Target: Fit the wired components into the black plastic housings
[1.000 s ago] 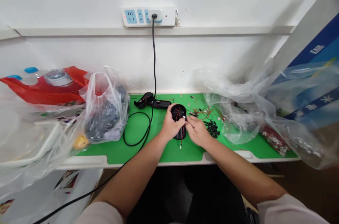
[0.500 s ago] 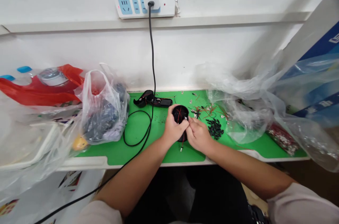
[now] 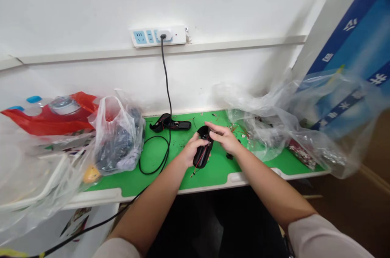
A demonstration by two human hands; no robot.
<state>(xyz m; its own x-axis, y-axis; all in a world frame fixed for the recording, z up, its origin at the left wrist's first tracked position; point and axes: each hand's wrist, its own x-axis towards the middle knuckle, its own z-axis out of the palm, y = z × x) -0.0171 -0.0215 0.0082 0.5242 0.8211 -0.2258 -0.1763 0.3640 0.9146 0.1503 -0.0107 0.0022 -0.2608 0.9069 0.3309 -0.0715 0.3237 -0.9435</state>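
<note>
My left hand (image 3: 191,149) is closed around a black plastic handle-shaped housing (image 3: 201,156), its thumb lying across the middle. The housing is hollow at its rounded far end and tilts toward me. A thin red and black wire (image 3: 196,170) runs along it and sticks out past the near end. My right hand (image 3: 224,138) is at the rounded end, fingers stretched out over the rim and thumb touching the side. Farther back on the green mat (image 3: 179,152) lies a similar black housing (image 3: 179,125) with red wires inside.
A black cord (image 3: 166,75) hangs from the wall power strip (image 3: 146,37) and loops on the mat. Plastic bags (image 3: 118,140) stand left. Clear bags (image 3: 268,124) lie right, near loose red wires (image 3: 234,128) and small black parts (image 3: 229,155). A blue-and-white panel (image 3: 344,46) leans at right.
The housing has turned in my left hand, so its long handle part now shows. My right fingers have gone from pinching at the rim to stretched out. The view has shifted.
</note>
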